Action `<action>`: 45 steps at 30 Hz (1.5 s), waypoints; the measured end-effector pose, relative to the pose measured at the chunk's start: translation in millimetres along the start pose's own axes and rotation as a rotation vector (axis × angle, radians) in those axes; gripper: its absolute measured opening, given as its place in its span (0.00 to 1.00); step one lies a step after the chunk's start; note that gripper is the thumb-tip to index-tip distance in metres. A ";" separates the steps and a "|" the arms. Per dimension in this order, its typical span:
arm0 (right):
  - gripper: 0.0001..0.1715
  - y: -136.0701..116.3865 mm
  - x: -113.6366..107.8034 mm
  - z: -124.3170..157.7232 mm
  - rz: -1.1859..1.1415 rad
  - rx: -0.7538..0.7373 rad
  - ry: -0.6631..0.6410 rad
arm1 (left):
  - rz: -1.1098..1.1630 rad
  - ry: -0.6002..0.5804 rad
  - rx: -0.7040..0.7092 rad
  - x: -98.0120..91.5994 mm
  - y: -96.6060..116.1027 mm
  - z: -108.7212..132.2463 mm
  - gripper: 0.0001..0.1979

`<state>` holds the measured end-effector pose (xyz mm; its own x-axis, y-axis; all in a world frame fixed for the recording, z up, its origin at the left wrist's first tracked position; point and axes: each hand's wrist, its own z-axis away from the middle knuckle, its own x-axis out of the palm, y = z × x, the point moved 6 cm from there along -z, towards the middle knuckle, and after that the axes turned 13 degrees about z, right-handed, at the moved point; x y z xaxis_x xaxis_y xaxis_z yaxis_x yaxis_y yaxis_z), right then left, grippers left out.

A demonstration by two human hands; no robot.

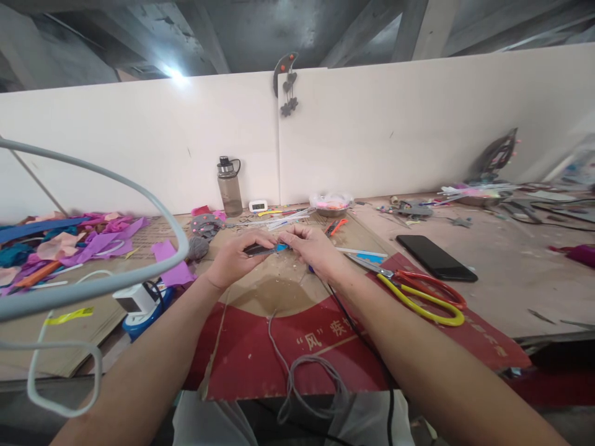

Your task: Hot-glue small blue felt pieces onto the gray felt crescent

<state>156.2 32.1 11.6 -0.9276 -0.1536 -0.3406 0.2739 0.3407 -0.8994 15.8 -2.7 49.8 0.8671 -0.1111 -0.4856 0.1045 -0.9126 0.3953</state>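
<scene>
My left hand (244, 253) is closed on a small dark flat piece (256, 249) whose kind I cannot make out. My right hand (310, 246) pinches at a small bright blue piece (281, 247) at the dark piece's right end, and the fingertips of both hands nearly meet there. Both hands are above a brown and red cardboard sheet (260, 347). Scissors (418, 291) with one red and one yellow handle lie beside my right forearm. An orange-handled cutter (335, 227) rests just beyond my right hand. A ball of grey yarn (198, 248) sits left of my left hand.
A water bottle (230, 189) stands by the white partition (186, 136). A black phone (436, 257) lies on the right. Coloured fabric scraps (60, 244) pile up on the left. A grey cable (153, 198) arcs across the left foreground; a grey cord (320, 359) hangs over the front edge.
</scene>
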 end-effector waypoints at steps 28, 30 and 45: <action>0.13 72.1 -36.9 -8.8 0.979 0.381 -0.011 | -0.279 0.057 0.079 -2.0 4.8 13.0 0.09; 0.15 68.5 -46.3 -8.9 0.904 0.356 0.052 | -0.320 0.030 0.105 -1.9 5.3 13.6 0.09; 0.17 -10.7 -61.1 -1.7 -0.382 0.168 0.028 | -0.352 -0.021 0.121 -8.7 -6.6 15.9 0.10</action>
<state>209.6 39.4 42.5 -0.9764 -0.2138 0.0311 -0.0553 0.1079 -0.9926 -0.2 -2.0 39.1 0.7778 0.2105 -0.5922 0.3350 -0.9361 0.1073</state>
